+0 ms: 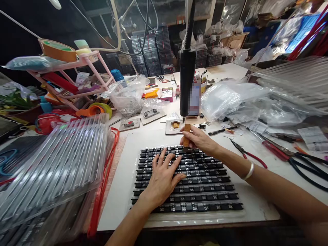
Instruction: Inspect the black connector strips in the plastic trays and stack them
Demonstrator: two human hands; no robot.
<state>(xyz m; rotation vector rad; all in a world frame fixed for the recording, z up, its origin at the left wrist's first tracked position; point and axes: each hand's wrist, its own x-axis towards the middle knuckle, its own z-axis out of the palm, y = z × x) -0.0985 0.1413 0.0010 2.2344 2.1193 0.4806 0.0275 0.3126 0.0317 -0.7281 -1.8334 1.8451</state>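
Observation:
A clear plastic tray (pixel 176 218) in front of me holds several rows of black strips (pixel 202 197) with small white markings. My left hand (pixel 164 176) lies palm down over the left-middle rows, its fingers spread and touching the strips. With closed fingers, my right hand (pixel 198 138) grips a narrow, upright brown block (pixel 187 136) over the far rows of the tray. The block's lower end is at the farthest strips; I cannot tell whether it presses on them. A black electric screwdriver (pixel 187 82) hangs point down just beyond the block.
Stacked clear plastic trays (pixel 58 164) stand at the left beside a red strap (pixel 105 184). Red-handled pliers (pixel 246 153), a screwdriver (pixel 275 150) and large black-handled scissors (pixel 304 164) lie at the right. Plastic bags (pixel 230 100) and a pink rack (pixel 89 68) stand farther back.

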